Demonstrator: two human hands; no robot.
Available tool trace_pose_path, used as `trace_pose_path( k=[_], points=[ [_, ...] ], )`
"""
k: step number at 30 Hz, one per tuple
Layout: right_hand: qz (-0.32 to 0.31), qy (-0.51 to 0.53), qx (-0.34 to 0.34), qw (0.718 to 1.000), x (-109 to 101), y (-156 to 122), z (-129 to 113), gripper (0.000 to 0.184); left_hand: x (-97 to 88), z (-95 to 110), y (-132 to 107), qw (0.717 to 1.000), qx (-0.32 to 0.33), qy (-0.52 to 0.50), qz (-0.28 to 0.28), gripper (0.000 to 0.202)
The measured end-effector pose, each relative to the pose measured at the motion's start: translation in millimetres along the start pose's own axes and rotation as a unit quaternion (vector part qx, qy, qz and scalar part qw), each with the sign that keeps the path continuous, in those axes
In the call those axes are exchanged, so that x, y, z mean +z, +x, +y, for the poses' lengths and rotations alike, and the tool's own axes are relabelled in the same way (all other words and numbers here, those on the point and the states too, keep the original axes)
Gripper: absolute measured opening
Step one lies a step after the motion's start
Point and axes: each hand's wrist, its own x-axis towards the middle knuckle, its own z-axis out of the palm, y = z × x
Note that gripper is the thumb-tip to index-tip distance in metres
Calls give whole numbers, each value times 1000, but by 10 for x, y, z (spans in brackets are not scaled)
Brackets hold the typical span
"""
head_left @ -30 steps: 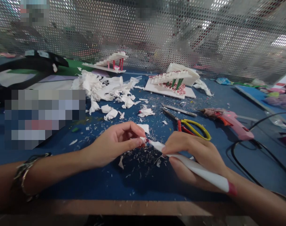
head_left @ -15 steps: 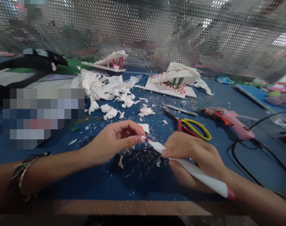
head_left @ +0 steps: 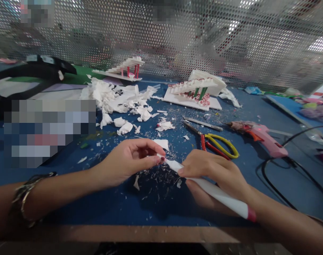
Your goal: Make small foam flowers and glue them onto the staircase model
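Observation:
My left hand (head_left: 129,161) is closed in a pinch on a small white piece (head_left: 159,156) just above the blue work surface. My right hand (head_left: 211,173) is wrapped round a long white craft tool with a pink rear end (head_left: 225,200). The tool's white tip touches the pinched piece, right between the two hands. Fine white shavings (head_left: 156,175) lie scattered on the table under both hands.
A heap of white scraps (head_left: 116,101) lies behind the left hand. Two small white stair models (head_left: 124,71) (head_left: 194,92), yellow-handled scissors (head_left: 217,143), a metal blade (head_left: 202,124), a pink glue gun (head_left: 259,136) and a black cable (head_left: 289,166) surround the area. Perforated metal screen at the back.
The right hand and its tool have slid slightly left towards the left hand. The left hand keeps its pinch, almost still.

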Motion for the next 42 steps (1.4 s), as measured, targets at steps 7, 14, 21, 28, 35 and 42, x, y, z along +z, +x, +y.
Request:
trace_pose_path(
  k=[7,14,21,28,35,42],
  points=[
    [23,37,18,999,-20,19,3,17,17,41,3,1000,10,0,-3,8],
    [3,8,40,999,-15,6,10,16,24,33,-9,1000,7,13,6,7],
    [-7,8,20,1000,-14,6,5,17,27,23,-11,1000,7,3,-6,7],
    [0,0,0,1000,2,11,2,17,25,27,5,998,-32,-52,-11,2],
    [-12,-18,-17,1000,-13,-26,17,19,45,56,10,993,-77,-92,4,3],
    [2,-9,-34,999,-11,-38,19,19,53,76,1,992,-75,-101,5,4]
  ],
)
